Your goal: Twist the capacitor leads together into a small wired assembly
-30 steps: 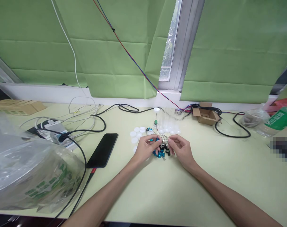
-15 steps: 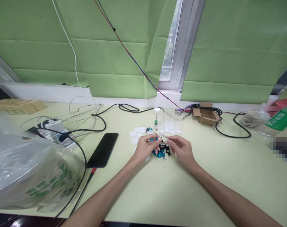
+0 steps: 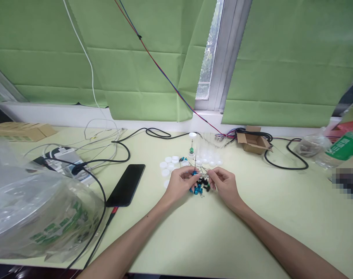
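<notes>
Over the middle of the table, my left hand [image 3: 178, 184] pinches a small blue metallic piece with a thin rod [image 3: 195, 164] standing up from it. My right hand [image 3: 225, 183] is close beside it, thumb and fingertips closed on a thin silver metal piece [image 3: 204, 174] that spans the gap between both hands. Beneath the fingers lies a pile of small blue parts [image 3: 197, 190] and black parts [image 3: 204, 182], partly hidden by my hands. Behind them a clear tube with a white cap [image 3: 193, 134] stands upright, a green piece inside.
White round caps [image 3: 165, 172] lie left of the pile, clear tubes [image 3: 209, 153] behind it. A black phone [image 3: 126, 185] rests to the left, near a big plastic bag [image 3: 48, 217] and black cables. An open cardboard box [image 3: 254, 143] and a bottle [image 3: 343, 149] are at the right.
My left hand has shifted slightly right, and the blue piece with its upright rod has moved right with it. My right hand has barely moved.
</notes>
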The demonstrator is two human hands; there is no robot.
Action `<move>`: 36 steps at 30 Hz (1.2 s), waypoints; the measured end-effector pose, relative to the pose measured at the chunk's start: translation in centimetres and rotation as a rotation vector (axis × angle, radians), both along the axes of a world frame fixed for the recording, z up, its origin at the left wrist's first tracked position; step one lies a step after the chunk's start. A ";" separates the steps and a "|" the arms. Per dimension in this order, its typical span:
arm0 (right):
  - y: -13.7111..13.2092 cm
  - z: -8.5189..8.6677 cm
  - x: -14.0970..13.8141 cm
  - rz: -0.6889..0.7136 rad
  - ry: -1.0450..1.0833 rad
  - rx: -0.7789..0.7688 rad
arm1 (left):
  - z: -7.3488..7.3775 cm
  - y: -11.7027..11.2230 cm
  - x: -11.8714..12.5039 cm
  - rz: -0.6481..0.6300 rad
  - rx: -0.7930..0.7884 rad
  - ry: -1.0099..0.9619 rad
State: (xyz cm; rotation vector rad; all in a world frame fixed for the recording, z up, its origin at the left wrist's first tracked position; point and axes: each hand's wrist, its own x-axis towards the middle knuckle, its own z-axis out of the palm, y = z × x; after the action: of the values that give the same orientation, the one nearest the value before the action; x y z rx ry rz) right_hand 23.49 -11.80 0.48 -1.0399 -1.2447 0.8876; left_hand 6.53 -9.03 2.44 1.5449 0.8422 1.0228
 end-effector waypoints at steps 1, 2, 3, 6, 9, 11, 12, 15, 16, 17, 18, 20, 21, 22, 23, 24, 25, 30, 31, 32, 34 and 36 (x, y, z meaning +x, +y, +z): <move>0.0 0.1 0.0 -0.001 -0.003 0.000 | 0.0 0.0 0.0 -0.002 0.005 0.000; -0.1 0.1 0.0 -0.003 -0.005 0.001 | 0.1 -0.1 0.0 -0.001 0.011 0.000; -0.1 0.1 0.0 -0.005 -0.007 0.003 | 0.1 -0.1 0.0 0.002 0.017 0.000; -0.2 0.2 0.0 -0.007 -0.005 0.001 | 0.1 -0.2 0.1 0.019 0.038 0.002; -0.2 0.2 0.0 -0.008 0.002 -0.004 | 0.1 -0.2 0.2 0.041 0.045 0.014; -0.2 0.2 0.0 -0.006 -0.001 0.000 | 0.0 -0.2 0.3 0.059 0.039 0.026; -0.2 0.2 0.0 -0.006 -0.003 0.003 | 0.0 -0.3 0.2 0.065 0.033 0.032; -0.3 0.2 0.0 -0.010 -0.011 0.015 | 0.0 -0.4 0.2 0.072 0.021 0.045; -0.4 0.2 0.0 -0.013 -0.013 0.018 | 0.0 -0.4 0.2 0.071 0.018 0.049; -0.4 0.3 0.0 -0.015 -0.015 0.020 | 0.1 -0.4 0.2 0.071 0.018 0.053; -0.4 0.3 0.0 -0.016 -0.016 0.021 | 0.1 -0.4 0.1 0.072 0.017 0.056; -0.4 0.3 0.0 -0.018 -0.019 0.023 | 0.1 -0.4 0.1 0.067 0.018 0.051; -0.4 0.3 0.0 -0.020 -0.019 0.024 | 0.1 -0.4 0.1 0.061 0.017 0.045; -0.4 0.3 0.0 -0.021 -0.020 0.026 | 0.1 -0.4 0.1 0.053 0.018 0.041; -0.3 0.3 0.0 -0.023 -0.019 0.026 | 0.2 -0.4 0.2 0.049 0.023 0.038; -0.3 0.2 0.0 -0.024 -0.019 0.026 | 0.2 -0.4 0.2 0.041 0.025 0.036; -0.3 0.2 0.0 -0.025 -0.018 0.025 | 0.2 -0.4 0.2 0.040 0.028 0.033; -0.2 0.1 0.0 -0.038 -0.034 0.033 | 0.4 -0.4 0.1 0.011 0.047 0.028; -0.2 0.2 0.1 -0.043 -0.040 0.038 | 0.4 -0.4 0.1 0.003 0.051 0.026; -0.3 0.2 0.1 -0.047 -0.048 0.044 | 0.4 -0.5 0.1 -0.006 0.052 0.024; -0.3 0.3 0.1 -0.051 -0.063 0.060 | 0.4 -0.5 0.1 -0.016 0.053 0.019; -0.3 0.4 0.1 -0.047 -0.069 0.070 | 0.4 -0.4 0.1 -0.019 0.055 0.014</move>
State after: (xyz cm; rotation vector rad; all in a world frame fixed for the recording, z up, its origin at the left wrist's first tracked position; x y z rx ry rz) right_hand 23.56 -12.09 0.87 -1.0476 -1.2946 0.7721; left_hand 6.60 -9.48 2.80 1.6048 0.8133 1.0298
